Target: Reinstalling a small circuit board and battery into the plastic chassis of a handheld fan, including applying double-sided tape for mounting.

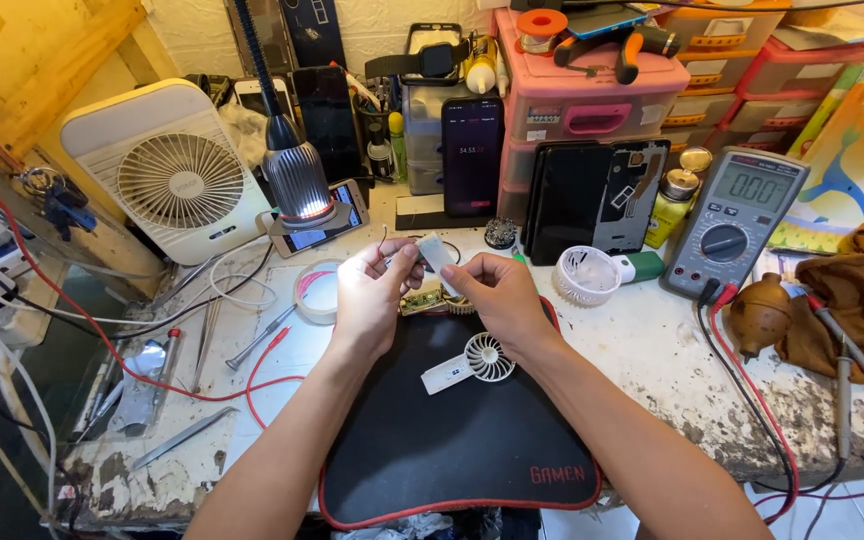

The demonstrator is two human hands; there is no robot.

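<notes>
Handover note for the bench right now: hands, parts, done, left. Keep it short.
Left hand: raised over the black mat, fingertips pinching the small white casing piece.
Right hand: grips the same piece from the other side.
Parts: small white fan part with its round grille lies on the mat; a small circuit board sits at the mat's far edge under the hands; loose white grille cap to the right; multimeter beyond it; tweezers and screwdriver to the left.
Done: the fan is in pieces.
Left: parts still separate, nothing rejoined.
</notes>
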